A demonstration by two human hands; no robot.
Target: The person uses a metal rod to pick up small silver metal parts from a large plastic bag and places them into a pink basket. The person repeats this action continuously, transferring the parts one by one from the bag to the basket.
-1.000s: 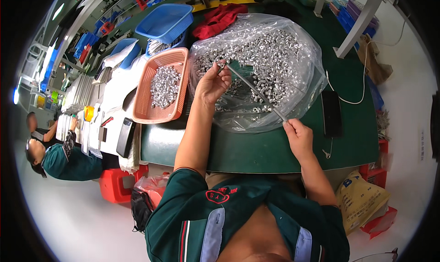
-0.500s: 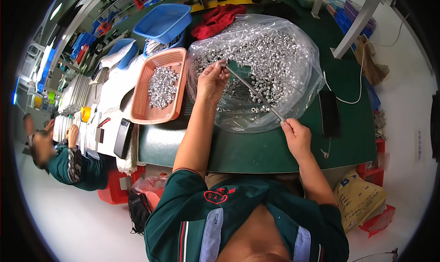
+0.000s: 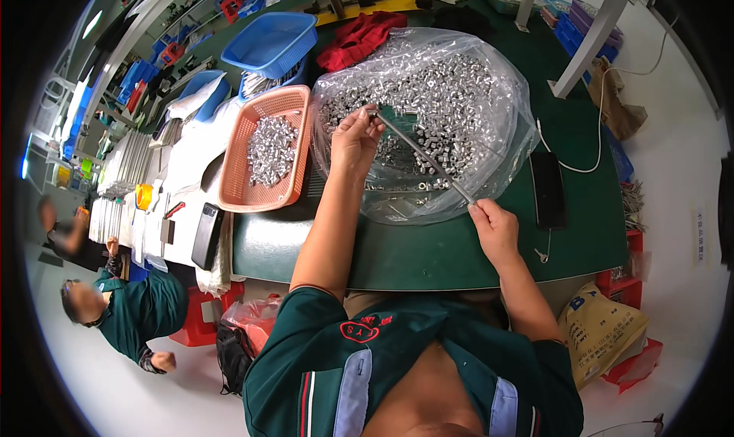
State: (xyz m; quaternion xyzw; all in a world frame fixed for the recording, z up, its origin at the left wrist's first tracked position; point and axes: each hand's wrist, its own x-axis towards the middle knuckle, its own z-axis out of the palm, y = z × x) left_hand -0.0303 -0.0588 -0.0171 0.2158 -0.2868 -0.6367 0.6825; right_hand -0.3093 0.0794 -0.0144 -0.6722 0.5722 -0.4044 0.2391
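Observation:
A thin grey metal rod [image 3: 425,157] slants between my hands, over a clear plastic bag [image 3: 489,196] spread on the table. My left hand [image 3: 356,136] pinches the rod's far left end, where a small dark piece shows at the fingertips, too small to name. At the near right end, my right hand [image 3: 494,224] is closed on the rod. Beneath it, many small silvery metal pieces [image 3: 451,93] lie heaped in the bag. Left of my left hand stands a pink basket [image 3: 229,158] holding more of these small silvery pieces [image 3: 271,148].
Blue baskets [image 3: 269,43] and a red cloth [image 3: 359,41] lie at the back. A black phone [image 3: 547,188] with a white cable rests at the right; another phone [image 3: 207,236] lies left. A metal post [image 3: 589,43] rises at the right. Co-workers [image 3: 141,303] sit at the left.
My hands and the rod stay almost in place. The nearer co-worker at the left has leaned back from the bench, with one arm lowered. The view has shifted slightly.

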